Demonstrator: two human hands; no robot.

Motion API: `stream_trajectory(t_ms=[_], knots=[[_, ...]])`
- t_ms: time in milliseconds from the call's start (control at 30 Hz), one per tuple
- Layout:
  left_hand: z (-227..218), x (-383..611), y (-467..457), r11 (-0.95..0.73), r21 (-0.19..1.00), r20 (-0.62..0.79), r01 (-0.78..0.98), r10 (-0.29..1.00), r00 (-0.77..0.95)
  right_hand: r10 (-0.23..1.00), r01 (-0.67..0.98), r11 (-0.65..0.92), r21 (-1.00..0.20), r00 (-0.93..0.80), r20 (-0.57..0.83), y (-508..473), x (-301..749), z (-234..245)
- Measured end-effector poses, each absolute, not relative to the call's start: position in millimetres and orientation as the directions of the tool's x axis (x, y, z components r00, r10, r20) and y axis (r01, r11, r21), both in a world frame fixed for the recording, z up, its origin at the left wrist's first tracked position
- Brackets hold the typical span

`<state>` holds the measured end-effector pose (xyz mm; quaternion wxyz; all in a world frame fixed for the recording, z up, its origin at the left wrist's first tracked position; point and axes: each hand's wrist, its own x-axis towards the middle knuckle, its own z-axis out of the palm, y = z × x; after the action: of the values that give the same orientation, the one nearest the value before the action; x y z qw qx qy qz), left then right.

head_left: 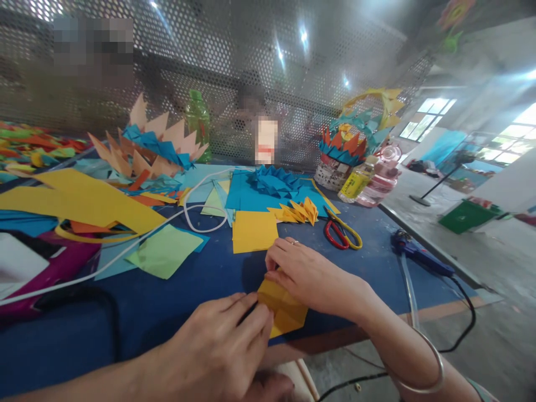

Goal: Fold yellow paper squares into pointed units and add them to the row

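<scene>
A partly folded sheet of yellow paper [288,312] lies at the front edge of the blue table, between my two hands. My left hand [228,335] presses on its left side, fingers together on the fold. The fingers of my right hand [299,273] are curled and pinch the paper's upper edge. Just beyond my hands rests a flat yellow square sheet [254,231]. Several folded yellow paper pieces [299,212] lie behind it. Right of those is a pair of scissors [342,231] with one red and one yellow handle.
A blue glue gun [422,257] with a cord lies near the table's right edge. Paper crowns [154,145], a blue paper piece [274,181] and bottles [355,181] stand toward the back. Green sheets [165,251] and a white cable [167,223] spread on the left. A mesh panel rises behind.
</scene>
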<state>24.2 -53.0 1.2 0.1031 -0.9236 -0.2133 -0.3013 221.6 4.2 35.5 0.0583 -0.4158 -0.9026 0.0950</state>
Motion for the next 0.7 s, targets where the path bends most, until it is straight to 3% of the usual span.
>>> stream_trajectory(t_ms=[233, 367, 500, 600, 700], knots=[[5, 26, -49, -0.861, -0.109, 0.692, 0.496, 0.292, 0.660, 0.804, 0.733, 0.546, -0.406, -0.594, 0.007, -10, 236, 38], [7, 28, -45, -0.837, -0.193, 0.746, 0.513, 0.215, 0.631, 0.895, 0.739, 0.441, -0.510, -0.407, 0.184, -19, 242, 26], [4, 26, -47, -0.865, -0.176, 0.744, 0.471, 0.196, 0.638, 0.930, 0.732, 0.354, -0.582, -0.210, 0.301, -31, 246, 7], [1, 25, -49, -0.866, -0.157, 0.683, 0.475, 0.252, 0.686, 0.918, 0.675, 0.384, -0.631, -0.203, 0.341, -44, 248, -3], [1, 27, -48, -0.855, -0.135, 0.652, 0.500, 0.304, 0.695, 0.888, 0.656, 0.454, -0.603, -0.282, 0.362, -59, 250, -8]])
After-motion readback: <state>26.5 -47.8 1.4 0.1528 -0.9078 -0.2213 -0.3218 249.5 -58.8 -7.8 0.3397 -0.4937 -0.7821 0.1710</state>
